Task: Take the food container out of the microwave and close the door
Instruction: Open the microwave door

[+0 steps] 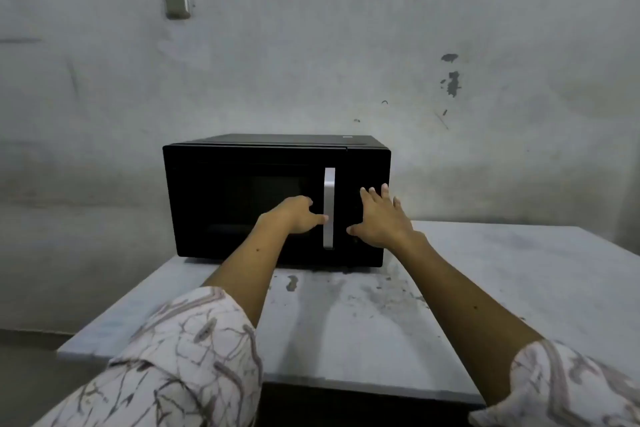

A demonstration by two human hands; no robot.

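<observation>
Left hand (299,217): fingers curled toward the silver handle (329,208), thumb tip touching its left edge; whether the fingers have hooked behind it I cannot tell.
Right hand (379,218): fingers spread wide, palm flat against the black panel just right of the handle, holding nothing.
Handle: upright bar, standing between the two hands.
Microwave (242,191): black box directly in front of both hands, door shut flush, window dark.
Food container: not to be seen; the dark window in front of the left hand shows nothing inside.
Sleeves (187,357): pale cloth with a brown branching print, pushed up on both forearms.
Bench (502,270): pale, scuffed with dark marks, under both arms, carrying the microwave at its far edge.
Wall (311,45): stained grey, behind the microwave.
</observation>
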